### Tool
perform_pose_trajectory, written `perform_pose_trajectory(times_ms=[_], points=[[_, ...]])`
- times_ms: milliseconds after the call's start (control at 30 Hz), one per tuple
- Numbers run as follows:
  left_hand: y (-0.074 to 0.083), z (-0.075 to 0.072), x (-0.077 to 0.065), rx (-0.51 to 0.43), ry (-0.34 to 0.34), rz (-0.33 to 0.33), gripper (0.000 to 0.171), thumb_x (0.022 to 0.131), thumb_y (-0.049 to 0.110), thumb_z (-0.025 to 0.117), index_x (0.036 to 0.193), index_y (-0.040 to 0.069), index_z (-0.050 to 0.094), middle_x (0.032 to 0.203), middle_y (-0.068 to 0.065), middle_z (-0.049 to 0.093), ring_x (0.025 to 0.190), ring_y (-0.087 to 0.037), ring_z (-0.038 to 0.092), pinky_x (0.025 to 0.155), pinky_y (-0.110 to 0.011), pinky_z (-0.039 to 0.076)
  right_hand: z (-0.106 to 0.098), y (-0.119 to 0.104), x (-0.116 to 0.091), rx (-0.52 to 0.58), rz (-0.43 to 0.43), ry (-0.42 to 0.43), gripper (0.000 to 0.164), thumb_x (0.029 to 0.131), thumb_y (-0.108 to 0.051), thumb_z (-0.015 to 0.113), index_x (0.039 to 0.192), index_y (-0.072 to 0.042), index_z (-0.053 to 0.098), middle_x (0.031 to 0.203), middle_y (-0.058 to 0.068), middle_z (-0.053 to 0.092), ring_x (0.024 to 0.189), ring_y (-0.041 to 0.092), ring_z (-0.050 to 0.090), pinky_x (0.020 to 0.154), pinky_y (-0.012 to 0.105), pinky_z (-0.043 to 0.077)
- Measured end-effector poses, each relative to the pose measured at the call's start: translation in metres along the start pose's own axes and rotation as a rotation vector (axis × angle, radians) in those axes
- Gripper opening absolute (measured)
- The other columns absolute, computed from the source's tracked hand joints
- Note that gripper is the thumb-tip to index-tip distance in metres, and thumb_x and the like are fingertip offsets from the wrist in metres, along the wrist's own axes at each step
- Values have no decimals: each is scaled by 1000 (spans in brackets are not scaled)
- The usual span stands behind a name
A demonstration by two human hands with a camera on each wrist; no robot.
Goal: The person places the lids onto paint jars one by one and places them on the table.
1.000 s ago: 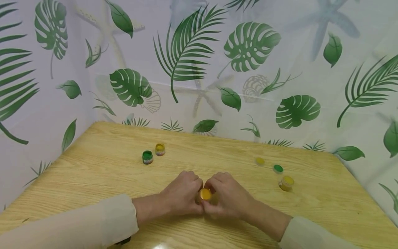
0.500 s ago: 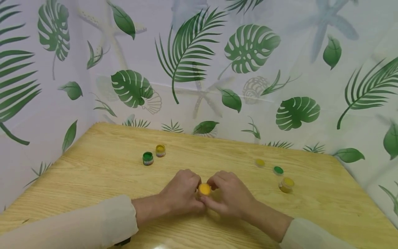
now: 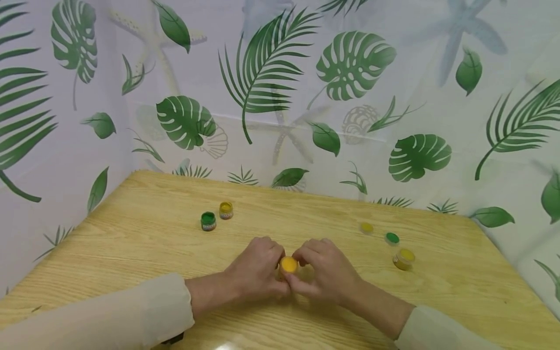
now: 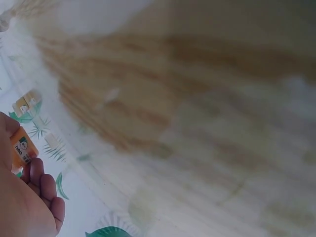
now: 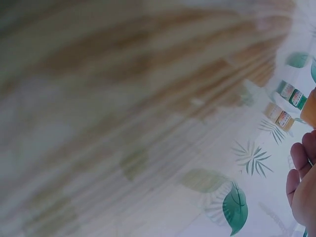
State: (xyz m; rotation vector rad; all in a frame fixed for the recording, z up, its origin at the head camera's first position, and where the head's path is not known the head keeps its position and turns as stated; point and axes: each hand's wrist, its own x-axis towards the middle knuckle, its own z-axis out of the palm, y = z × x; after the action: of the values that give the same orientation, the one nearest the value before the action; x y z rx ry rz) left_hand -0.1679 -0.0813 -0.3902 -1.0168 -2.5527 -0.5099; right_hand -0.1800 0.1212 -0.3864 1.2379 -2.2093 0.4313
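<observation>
Jar (image 3: pixel 288 265) between left hand (image 3: pixel 259 270) and right hand (image 3: pixel 325 271)

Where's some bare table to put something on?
Left of the green jar, and between the left yellow jar and the yellow lid. It's crowded where hands hold the orange jar, and by the right yellow jar and green lid.

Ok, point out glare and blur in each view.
Head: small glare spot on the table, at the picture's bottom edge. Left wrist: table streaky and blurred, the held orange jar clearer. Right wrist: table blurred too, right hand sharper.
</observation>
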Motion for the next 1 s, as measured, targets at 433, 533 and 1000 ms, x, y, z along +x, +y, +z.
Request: perform_pose_trajectory(times_ms=[433, 533, 1000], points=[[-1, -2, 0, 128, 40, 67, 38, 68, 46, 80, 68, 14, 61, 61, 8, 52, 61, -6, 42, 68, -22, 41, -2, -5, 2, -89, 38, -49, 42, 84, -55, 69, 68, -17, 62, 65, -8, 56, 62, 4, 48, 65, 25, 41], [-1, -2, 1, 95, 30, 42, 33, 69, 42, 79, 72, 12, 65, 64, 7, 57, 64, -7, 45, 68, -22, 42, -4, -6, 2, -80, 83, -82, 41, 88, -57, 63, 76, -18, 64, 71, -8, 58, 66, 4, 50, 66, 25, 41], [-2, -3, 1, 1, 68, 23, 33, 73, 41, 80, 76, 10, 67, 68, 5, 62, 66, -6, 49, 70, -24, 45, -5, -5, 2, -38, 67, -126, 25, 77, -30, 67, 98, -16, 65, 81, -7, 57, 78, 7, 50, 69, 25, 42]])
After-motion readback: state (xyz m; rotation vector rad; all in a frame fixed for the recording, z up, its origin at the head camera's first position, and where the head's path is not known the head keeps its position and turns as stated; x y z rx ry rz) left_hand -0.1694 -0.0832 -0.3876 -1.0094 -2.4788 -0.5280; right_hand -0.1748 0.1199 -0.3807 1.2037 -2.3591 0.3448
